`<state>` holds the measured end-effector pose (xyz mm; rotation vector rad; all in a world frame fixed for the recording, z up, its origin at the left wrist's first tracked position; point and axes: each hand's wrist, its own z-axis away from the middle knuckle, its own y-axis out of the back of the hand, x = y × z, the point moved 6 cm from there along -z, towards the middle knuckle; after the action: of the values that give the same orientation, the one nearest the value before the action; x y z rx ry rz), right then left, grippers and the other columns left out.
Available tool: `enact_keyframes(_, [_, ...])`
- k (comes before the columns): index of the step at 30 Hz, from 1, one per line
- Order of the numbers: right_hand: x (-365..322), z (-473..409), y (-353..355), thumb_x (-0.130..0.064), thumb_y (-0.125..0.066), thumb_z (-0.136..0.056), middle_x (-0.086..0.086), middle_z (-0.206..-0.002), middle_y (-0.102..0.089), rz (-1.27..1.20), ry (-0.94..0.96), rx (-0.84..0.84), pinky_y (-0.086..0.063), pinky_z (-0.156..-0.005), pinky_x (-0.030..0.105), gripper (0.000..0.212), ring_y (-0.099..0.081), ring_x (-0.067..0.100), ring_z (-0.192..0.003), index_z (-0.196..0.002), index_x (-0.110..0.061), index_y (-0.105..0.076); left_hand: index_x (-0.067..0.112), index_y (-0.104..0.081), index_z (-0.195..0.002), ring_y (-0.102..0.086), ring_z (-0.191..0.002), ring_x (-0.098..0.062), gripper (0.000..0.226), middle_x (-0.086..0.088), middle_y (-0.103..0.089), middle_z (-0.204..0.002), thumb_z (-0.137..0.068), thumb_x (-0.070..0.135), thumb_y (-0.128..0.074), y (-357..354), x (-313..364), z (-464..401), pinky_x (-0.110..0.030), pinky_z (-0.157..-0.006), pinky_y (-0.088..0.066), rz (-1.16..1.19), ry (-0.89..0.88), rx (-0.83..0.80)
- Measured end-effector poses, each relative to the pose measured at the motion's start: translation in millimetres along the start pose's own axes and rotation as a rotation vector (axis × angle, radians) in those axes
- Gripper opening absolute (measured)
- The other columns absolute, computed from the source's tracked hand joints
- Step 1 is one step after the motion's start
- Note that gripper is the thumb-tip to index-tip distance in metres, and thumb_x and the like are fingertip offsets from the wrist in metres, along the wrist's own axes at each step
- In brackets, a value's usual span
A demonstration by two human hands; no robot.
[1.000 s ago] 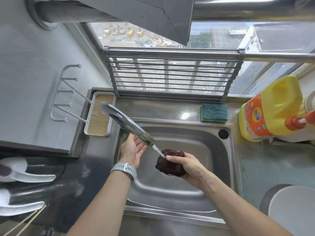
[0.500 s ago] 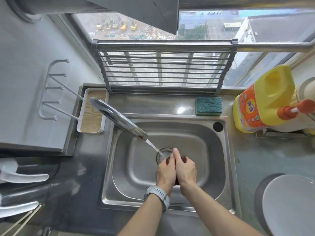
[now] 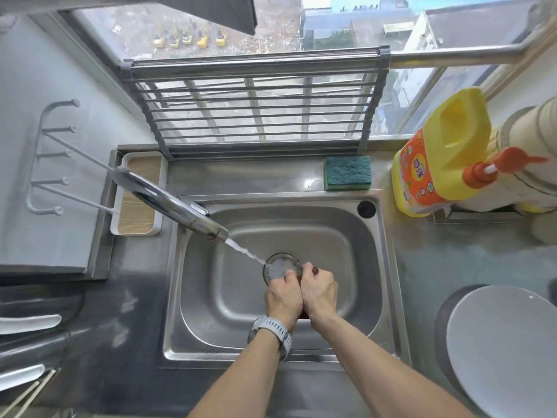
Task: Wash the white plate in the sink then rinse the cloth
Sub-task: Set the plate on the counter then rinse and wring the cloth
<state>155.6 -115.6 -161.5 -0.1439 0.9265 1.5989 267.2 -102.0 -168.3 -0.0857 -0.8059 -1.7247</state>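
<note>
Nearby: sponge (image 3: 347, 173) & soap jug (image 3: 440, 152) behind sink (image 3: 388, 267).

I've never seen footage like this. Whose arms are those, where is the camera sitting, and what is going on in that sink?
There is no machine here: a person wears a wide-angle camera on the head, so you look forward and down along their own arms. That lens bends straight lines.

The left hand, with a grey watch on its wrist, and the right hand are pressed together low in the steel sink. Between them they squeeze a dark reddish cloth, mostly hidden by the fingers. The tap is running, and its water lands on the drain just beyond the hands.

Behind the sink lies a green sponge. To the right stands a yellow detergent bottle, and a white plate rests on the counter at the lower right, out of the sink.
</note>
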Motion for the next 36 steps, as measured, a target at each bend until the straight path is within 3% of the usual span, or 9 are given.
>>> enact_keyframes(5, [1,-3,6,-0.043,-0.044,-0.099,0.019,-0.089,-0.073,0.045,0.035,-0.094,-0.046,-0.077,0.036,0.048,-0.065,0.037,-0.092,-0.066,-0.012,-0.061,0.005,-0.074,-0.114,-0.064,-0.114,-0.041,0.057,-0.025,-0.072,-0.123,-0.106,0.045,-0.036,-2,10,10,-0.038,-0.094,-0.047,-0.071,-0.056,0.021])
enact_keyframes(9, [6,-7,39,-0.061,-0.059,-0.086,0.003,-0.086,-0.073,-0.048,0.032,-0.186,-0.048,-0.078,0.034,0.046,-0.067,0.022,-0.088,-0.079,-0.016,-0.067,0.019,-0.067,-0.110,-0.065,-0.100,-0.025,0.043,-0.005,-0.073,-0.107,-0.100,0.057,-0.051,6,11,17,-0.033,-0.086,-0.047,0.045,-0.147,-0.032])
enact_keyframes(12, [22,-9,69,-0.029,-0.078,-0.079,0.001,-0.095,-0.075,-0.112,0.018,-0.248,-0.054,-0.083,0.030,0.023,-0.071,0.021,-0.097,-0.096,-0.015,-0.072,0.018,-0.067,-0.109,-0.071,-0.101,-0.024,0.027,-0.005,-0.073,-0.108,-0.092,0.038,-0.072,10,0,14,-0.052,-0.091,-0.061,0.199,-0.074,-0.116])
enact_keyframes(15, [25,-6,119,0.002,-0.077,-0.079,0.004,-0.091,-0.074,-0.158,0.092,-0.153,-0.053,-0.076,0.014,0.024,-0.072,0.018,-0.093,-0.100,-0.008,-0.071,0.023,-0.068,-0.102,-0.073,-0.103,-0.025,0.017,-0.006,-0.076,-0.107,-0.089,0.022,-0.079,5,14,27,-0.055,-0.093,-0.060,0.216,-0.176,-0.129])
enact_keyframes(20, [19,-14,213,0.000,-0.075,-0.084,0.001,-0.087,-0.074,-0.266,0.160,0.074,-0.049,-0.063,0.005,0.019,-0.068,-0.007,-0.070,-0.094,-0.015,-0.069,0.025,-0.065,-0.107,-0.074,-0.100,-0.013,0.031,0.001,-0.077,-0.104,-0.084,0.036,-0.083,-35,86,77,-0.039,-0.092,-0.062,0.180,-0.416,-0.186])
enact_keyframes(24, [13,-49,247,-0.020,-0.080,-0.081,0.002,-0.105,-0.075,-0.174,0.183,0.095,-0.056,-0.096,0.038,0.029,-0.071,0.015,-0.098,-0.108,-0.018,-0.068,0.018,-0.062,-0.122,-0.070,-0.103,-0.018,0.037,-0.002,-0.075,-0.109,-0.093,0.038,-0.073,-81,133,81,-0.030,-0.093,-0.052,-0.041,-0.558,-0.088])
enact_keyframes(26, [14,-61,262,-0.030,-0.078,-0.082,0.003,-0.119,-0.071,0.012,0.203,0.098,-0.049,-0.104,0.043,0.045,-0.067,0.021,-0.111,-0.123,-0.016,-0.064,0.013,-0.057,-0.129,-0.065,-0.112,-0.029,0.043,-0.012,-0.069,-0.120,-0.095,0.037,-0.068,-100,137,76,-0.035,-0.095,-0.047,-0.239,-0.611,-0.001])
enact_keyframes(32, [63,-71,359,-0.027,-0.060,-0.092,0.002,-0.120,-0.072,0.522,0.239,0.169,-0.051,-0.095,0.040,0.032,-0.063,0.029,-0.112,-0.124,-0.025,-0.065,0.022,-0.069,-0.130,-0.058,-0.131,-0.036,0.035,-0.013,-0.062,-0.141,-0.098,0.028,-0.056,-145,143,91,-0.047,-0.108,-0.051,-0.745,-1.391,0.135])
enact_keyframes(36, [102,-79,399,-0.026,-0.064,-0.091,-0.006,-0.104,-0.074,0.683,0.174,-0.009,-0.051,-0.086,0.031,0.020,-0.067,0.021,-0.100,-0.109,-0.028,-0.071,0.035,-0.051,-0.150,-0.046,-0.147,-0.034,0.048,-0.009,-0.046,-0.161,-0.105,0.042,-0.039,-171,143,70,-0.049,-0.120,-0.039,-1.113,-1.570,-0.017])
